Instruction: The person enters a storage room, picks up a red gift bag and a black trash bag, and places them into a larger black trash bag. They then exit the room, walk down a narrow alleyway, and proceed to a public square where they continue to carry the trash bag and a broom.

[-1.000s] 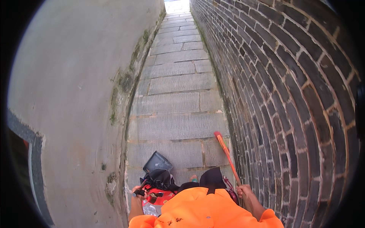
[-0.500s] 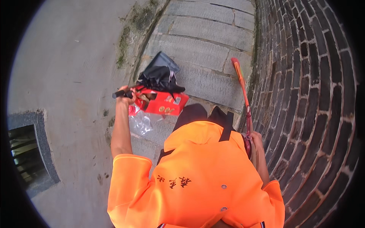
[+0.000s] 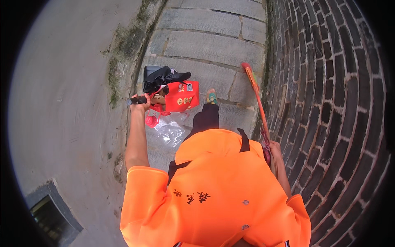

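Observation:
My left hand [image 3: 143, 103] is closed around a black handle [image 3: 135, 100], held out at the left. Just beside it hangs a red bag [image 3: 187, 99] with brown pieces showing in its opening. A crumpled black bag [image 3: 162, 77] lies against the red one, partly covering a grey, pan-like piece [image 3: 151, 71]. Below the hand is a large clear plastic bottle [image 3: 170, 131] with a red cap; how it is carried cannot be made out. At my right side, my right hand [image 3: 275, 149] is wrapped round a long orange-red pole [image 3: 260, 106] that points forward; its lower part is hidden.
A narrow lane of grey stone slabs [image 3: 205, 45] runs ahead. A dark brick wall [image 3: 325, 115] rises close on the right, a plastered wall [image 3: 70, 99] with a framed opening [image 3: 53, 214] on the left. One sandalled foot [image 3: 211, 97] is forward on the slabs.
I have stepped forward, and a foot now shows ahead. The opening in the left wall has slid back. The red bag and bottle have swung slightly; both hands keep their hold.

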Motion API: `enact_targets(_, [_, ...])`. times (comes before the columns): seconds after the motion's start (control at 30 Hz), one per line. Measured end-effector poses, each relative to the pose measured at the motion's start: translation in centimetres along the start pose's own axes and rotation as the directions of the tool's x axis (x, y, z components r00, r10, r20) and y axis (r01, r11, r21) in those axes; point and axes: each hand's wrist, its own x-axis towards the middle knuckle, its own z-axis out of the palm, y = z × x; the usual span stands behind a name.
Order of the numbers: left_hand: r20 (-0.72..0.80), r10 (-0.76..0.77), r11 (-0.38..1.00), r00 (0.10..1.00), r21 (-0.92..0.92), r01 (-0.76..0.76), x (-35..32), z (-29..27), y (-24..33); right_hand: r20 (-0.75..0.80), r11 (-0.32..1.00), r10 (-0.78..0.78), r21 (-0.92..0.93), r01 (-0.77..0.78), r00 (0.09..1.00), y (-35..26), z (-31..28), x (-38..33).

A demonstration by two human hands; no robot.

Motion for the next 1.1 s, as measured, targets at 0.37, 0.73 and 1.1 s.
enact_targets(0.37, [-0.074, 0.05, 0.996, 0.996, -0.074, -0.055, 5.9, 16.2, -7.1, -0.026, 0.995, 0.08, 0.07, -0.078, 0.996, -19.4, 2.8, 8.2])
enact_targets(0.73, [-0.144, 0.043, 0.983, 0.989, -0.173, -0.068, 10.1, 32.3, -11.7, 0.141, 0.991, -0.054, 0.13, 0.035, 0.989, -40.0, 4.3, 24.6])
enact_targets(1.1, [-0.136, 0.028, 0.968, 0.99, -0.243, -0.061, 6.3, 54.2, -21.2, 0.31, 0.915, 0.016, 0.378, -0.139, 0.951, -63.5, 5.1, 35.2])
